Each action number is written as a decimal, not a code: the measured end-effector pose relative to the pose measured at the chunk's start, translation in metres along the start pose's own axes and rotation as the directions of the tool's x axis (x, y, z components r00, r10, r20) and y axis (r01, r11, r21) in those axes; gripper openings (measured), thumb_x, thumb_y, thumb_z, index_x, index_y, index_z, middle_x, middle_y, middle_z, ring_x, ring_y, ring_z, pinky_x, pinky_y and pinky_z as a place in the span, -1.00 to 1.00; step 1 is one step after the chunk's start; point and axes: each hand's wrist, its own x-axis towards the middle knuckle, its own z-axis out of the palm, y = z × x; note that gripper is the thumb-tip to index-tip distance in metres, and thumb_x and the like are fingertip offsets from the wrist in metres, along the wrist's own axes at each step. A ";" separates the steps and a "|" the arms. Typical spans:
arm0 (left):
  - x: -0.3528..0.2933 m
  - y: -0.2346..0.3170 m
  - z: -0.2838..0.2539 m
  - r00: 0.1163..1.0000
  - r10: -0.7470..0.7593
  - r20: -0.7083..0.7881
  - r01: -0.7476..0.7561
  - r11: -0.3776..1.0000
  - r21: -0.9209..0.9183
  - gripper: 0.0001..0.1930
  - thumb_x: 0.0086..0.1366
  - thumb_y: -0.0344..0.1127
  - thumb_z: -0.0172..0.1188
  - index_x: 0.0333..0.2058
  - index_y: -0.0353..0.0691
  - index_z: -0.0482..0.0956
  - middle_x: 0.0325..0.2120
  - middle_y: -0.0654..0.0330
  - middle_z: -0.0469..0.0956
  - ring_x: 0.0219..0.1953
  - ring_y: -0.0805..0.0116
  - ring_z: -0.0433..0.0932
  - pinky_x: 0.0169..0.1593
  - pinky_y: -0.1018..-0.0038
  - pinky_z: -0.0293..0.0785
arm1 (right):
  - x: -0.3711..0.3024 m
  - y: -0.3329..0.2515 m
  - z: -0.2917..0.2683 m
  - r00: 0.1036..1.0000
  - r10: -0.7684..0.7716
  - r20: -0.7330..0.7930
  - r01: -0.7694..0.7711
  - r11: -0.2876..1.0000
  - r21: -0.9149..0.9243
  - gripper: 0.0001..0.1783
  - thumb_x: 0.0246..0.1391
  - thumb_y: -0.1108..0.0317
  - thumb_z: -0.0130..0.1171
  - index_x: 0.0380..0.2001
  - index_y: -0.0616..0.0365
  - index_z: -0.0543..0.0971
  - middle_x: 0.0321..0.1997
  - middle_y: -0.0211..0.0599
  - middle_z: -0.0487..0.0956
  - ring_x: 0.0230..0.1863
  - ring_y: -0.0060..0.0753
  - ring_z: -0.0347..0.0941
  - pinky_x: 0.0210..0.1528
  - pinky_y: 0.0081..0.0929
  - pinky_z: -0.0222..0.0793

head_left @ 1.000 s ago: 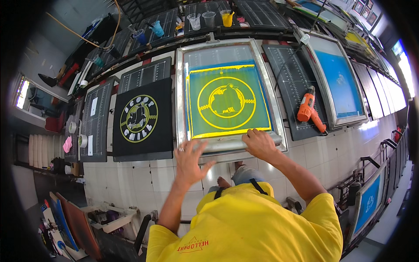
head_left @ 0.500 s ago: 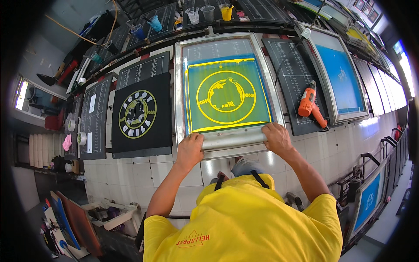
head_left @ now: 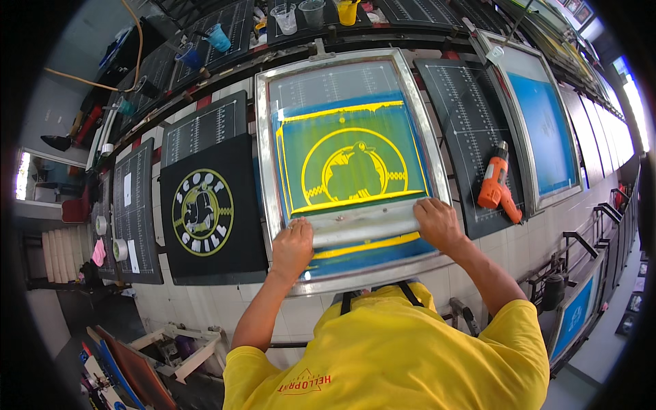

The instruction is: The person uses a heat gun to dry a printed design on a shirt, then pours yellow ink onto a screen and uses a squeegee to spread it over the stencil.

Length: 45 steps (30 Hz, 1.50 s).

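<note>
In front of me lies a metal-framed printing screen (head_left: 423, 133) with blue and green mesh and a yellow ring-and-figure design (head_left: 355, 172). A wide metal squeegee (head_left: 365, 222) spans the mesh, covering the lower part of the ring. My left hand (head_left: 292, 247) is closed round its left end, my right hand (head_left: 437, 224) round its right end. Yellow ink (head_left: 362, 203) lines the squeegee's far side, and another yellow strip (head_left: 372, 246) shows on the near side. The squeegee's lower edge is hidden.
Left of the screen a black printed shirt (head_left: 232, 157) covers a board. An orange heat gun (head_left: 495, 179) rests on the dark board (head_left: 458, 109) at right, beside another blue screen (head_left: 543, 130). Cups of ink, one yellow (head_left: 347, 12), stand along the far side.
Both hands have pushed the squeegee away from the screen's near edge, and it now hides the ring's lower part. The whole view has shifted and tilted a little.
</note>
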 end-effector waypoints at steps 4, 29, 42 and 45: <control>0.067 -0.046 0.015 1.000 0.008 -0.021 -0.008 0.999 0.033 -0.82 -0.02 -0.53 0.22 -0.36 -0.33 0.54 -0.40 0.05 0.62 -0.29 0.19 0.66 -0.28 0.39 0.58 | 0.069 0.039 0.012 0.999 0.015 0.040 -0.014 1.000 -0.011 -0.85 -0.29 0.51 0.18 -0.54 0.13 0.47 -0.42 -0.25 0.50 -0.28 -0.16 0.53 -0.28 -0.27 0.51; 0.079 -0.047 -0.022 0.996 -0.092 0.009 0.092 0.996 -0.006 -0.81 -0.12 -0.55 0.23 -0.46 -0.25 0.45 -0.48 0.05 0.55 -0.40 0.02 0.61 -0.36 0.20 0.54 | 0.090 0.046 -0.015 1.000 0.011 -0.006 -0.011 1.000 -0.024 -0.87 -0.16 0.44 0.23 -0.46 0.10 0.51 -0.40 -0.23 0.55 -0.33 -0.10 0.55 -0.28 -0.20 0.51; -0.093 0.060 -0.015 0.994 -0.088 -0.062 0.084 0.994 -0.069 -0.83 0.01 -0.55 0.16 -0.35 -0.33 0.57 -0.27 0.03 0.65 -0.17 0.17 0.66 -0.22 0.38 0.59 | -0.081 -0.052 -0.027 1.000 0.019 -0.001 -0.019 0.996 0.082 -0.75 -0.34 0.53 0.20 -0.45 0.17 0.48 -0.29 -0.25 0.53 -0.21 -0.17 0.51 -0.23 -0.30 0.49; -0.082 0.049 -0.001 0.993 -0.083 -0.090 0.079 0.996 -0.047 -0.84 0.00 -0.55 0.16 -0.37 -0.32 0.57 -0.26 0.04 0.65 -0.19 0.18 0.66 -0.25 0.38 0.59 | -0.070 -0.043 -0.014 1.000 0.005 0.010 -0.005 1.000 0.028 -0.73 -0.35 0.52 0.21 -0.42 0.18 0.49 -0.27 -0.24 0.54 -0.19 -0.18 0.51 -0.21 -0.31 0.49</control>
